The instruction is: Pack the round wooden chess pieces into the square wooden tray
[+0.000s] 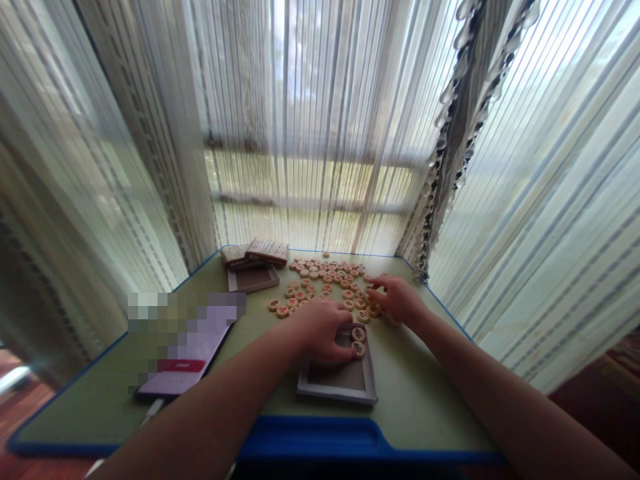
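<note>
The left hand [320, 328] sits half-curled over the corner of a shallow grey card tray [336, 385], and from this view I cannot tell whether it pinches anything. Two wooden xiangqi discs [359, 341] lie in the tray at the hand's 3 o'clock. The right hand [396, 299] is loosely open, its fingertips [373, 283] at the edge of a heap of xiangqi discs [320, 283], which spreads at the tray's 12 o'clock across the green table [415, 393]. A second tray [253, 280] and stacked boxes [266, 251] stand at 11 o'clock, and a pixelated patch [185, 340] hides whatever lies at 10 o'clock
</note>
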{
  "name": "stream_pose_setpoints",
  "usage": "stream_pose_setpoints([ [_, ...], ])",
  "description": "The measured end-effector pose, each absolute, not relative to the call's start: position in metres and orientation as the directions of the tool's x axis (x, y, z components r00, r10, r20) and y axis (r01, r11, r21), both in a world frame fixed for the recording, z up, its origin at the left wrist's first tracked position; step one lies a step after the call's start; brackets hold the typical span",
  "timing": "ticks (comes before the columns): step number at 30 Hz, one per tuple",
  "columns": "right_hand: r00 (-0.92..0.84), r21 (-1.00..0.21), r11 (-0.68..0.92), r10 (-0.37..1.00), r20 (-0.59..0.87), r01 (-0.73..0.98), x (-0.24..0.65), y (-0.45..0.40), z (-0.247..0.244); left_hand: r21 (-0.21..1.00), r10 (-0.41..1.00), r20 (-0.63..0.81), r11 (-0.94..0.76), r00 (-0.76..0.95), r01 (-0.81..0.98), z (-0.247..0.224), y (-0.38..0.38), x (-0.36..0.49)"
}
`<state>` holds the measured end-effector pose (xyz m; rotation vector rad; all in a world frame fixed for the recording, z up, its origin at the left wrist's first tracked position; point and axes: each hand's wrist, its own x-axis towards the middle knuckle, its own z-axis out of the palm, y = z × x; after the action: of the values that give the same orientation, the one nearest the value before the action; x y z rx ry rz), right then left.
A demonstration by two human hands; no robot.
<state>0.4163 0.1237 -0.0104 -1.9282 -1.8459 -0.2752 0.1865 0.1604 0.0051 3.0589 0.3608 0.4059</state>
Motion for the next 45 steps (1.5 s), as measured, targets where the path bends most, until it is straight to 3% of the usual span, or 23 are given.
stream_pose_setpoints([
  [5, -0.205, -0.13, 0.305, 0.843, 0.497, 0.943, 0.394, 0.114, -0.003, 0.06, 0.222, 0.248, -0.975, 0.943, 0.214, 0.004, 0.162, 0.186],
  [10, -0.302, -0.109, 0.421, 0.786, 0.54, 0.901, 0.39, 0.109, -0.001, 0.033, 0.228, 0.258, -0.973, 0.939, 0.228, 0.003, 0.162, 0.187],
  [16, -0.335, -0.091, 0.434, 0.798, 0.502, 0.897, 0.393, 0.111, 0.003, 0.036, 0.241, 0.261, -0.97, 0.935, 0.24, 0.002, 0.164, 0.187],
  [23, -0.231, -0.238, 0.347, 0.884, 0.406, 0.907, 0.395, 0.113, -0.001, 0.03, 0.241, 0.266, -0.97, 0.933, 0.242, 0.002, 0.165, 0.188],
  [32, -0.26, -0.329, 0.37, 0.907, 0.332, 0.869, 0.392, 0.11, -0.002, 0.033, 0.262, 0.256, -0.964, 0.931, 0.263, 0.002, 0.169, 0.186],
  [40, -0.163, -0.228, 0.251, 0.924, 0.346, 0.941, 0.403, 0.113, -0.005, 0.028, 0.287, 0.265, -0.956, 0.921, 0.29, 0.0, 0.173, 0.185],
  [45, -0.153, -0.241, 0.238, 0.933, 0.326, 0.941, 0.408, 0.116, -0.009, 0.025, 0.293, 0.266, -0.955, 0.919, 0.297, -0.001, 0.174, 0.185],
])
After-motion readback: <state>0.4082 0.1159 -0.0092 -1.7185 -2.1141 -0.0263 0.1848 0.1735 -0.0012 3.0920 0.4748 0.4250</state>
